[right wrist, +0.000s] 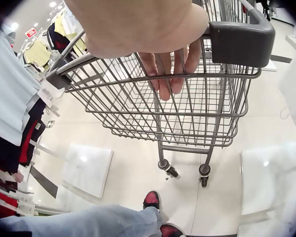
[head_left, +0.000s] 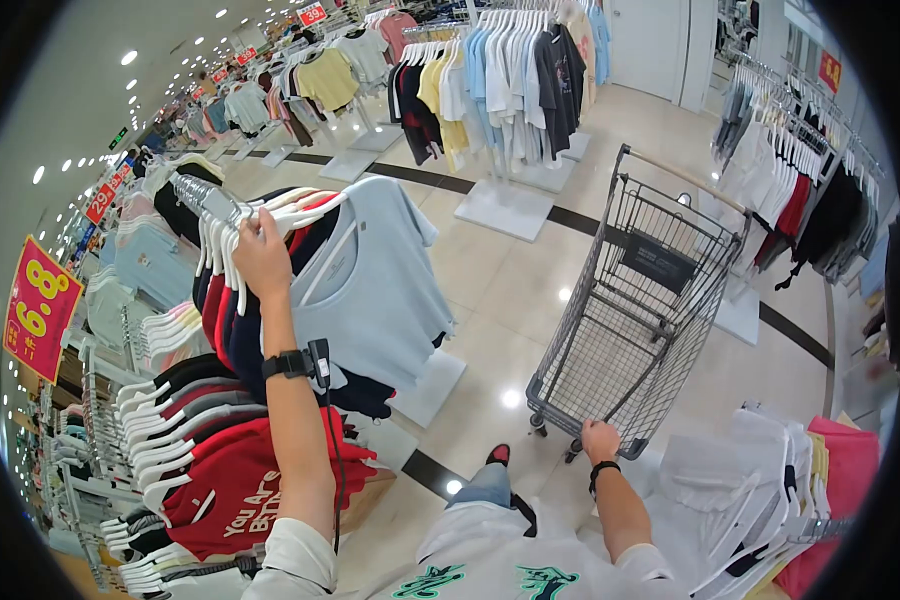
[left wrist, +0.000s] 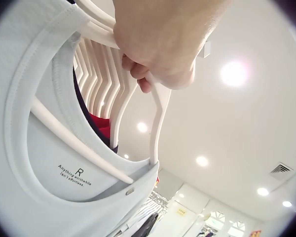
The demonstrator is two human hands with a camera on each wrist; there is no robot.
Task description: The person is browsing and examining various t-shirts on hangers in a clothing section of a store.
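Observation:
At the end of a clothes rack, my left hand (head_left: 263,255) grips the top of a white hanger (left wrist: 160,111). From that hanger hangs a light blue T-shirt (head_left: 355,290), its printed neck label showing in the left wrist view. More white hangers with navy and red garments stand packed just behind it. My right hand (head_left: 601,440) holds the near rim of a grey wire shopping cart (head_left: 635,300). In the right wrist view its fingers (right wrist: 177,81) curl over the rim and down inside the wire basket. Nothing lies in the basket.
Below my left arm hangs a red printed shirt (head_left: 235,480) among dark garments. Pale clothes (head_left: 720,480) hang close on the right, beside pink ones. White rack bases (head_left: 505,208) stand on the tiled floor. Further racks line the back, and a red price sign (head_left: 40,310) is at left.

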